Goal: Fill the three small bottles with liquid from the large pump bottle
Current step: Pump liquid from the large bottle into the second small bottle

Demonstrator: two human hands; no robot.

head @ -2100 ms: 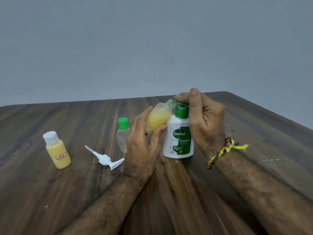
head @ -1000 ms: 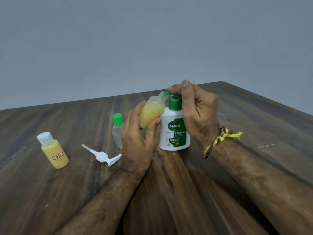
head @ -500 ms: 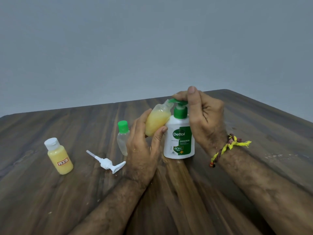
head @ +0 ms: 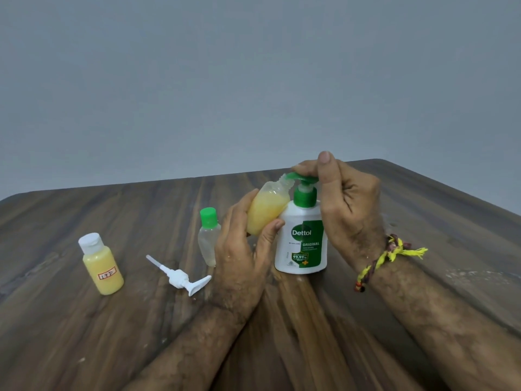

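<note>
Left hand [head: 242,249] fingers grip tilted small bottle [head: 266,213] at pump bottle [head: 303,238] nozzle; right hand [head: 344,204] fingers curled over pump head, mid-bench [head: 84,348].

The green pump head [head: 303,178] on the large pump bottle [head: 302,244] now sits raised, showing a white stem beneath it, where half a second ago it was pressed lower. The right hand [head: 348,204] has lifted with it, its fingers [head: 304,166] resting on top.

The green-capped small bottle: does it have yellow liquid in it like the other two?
No, the green-capped small bottle looks clear, while the white-capped bottle and the tilted bottle in the left hand hold yellow liquid.
</note>
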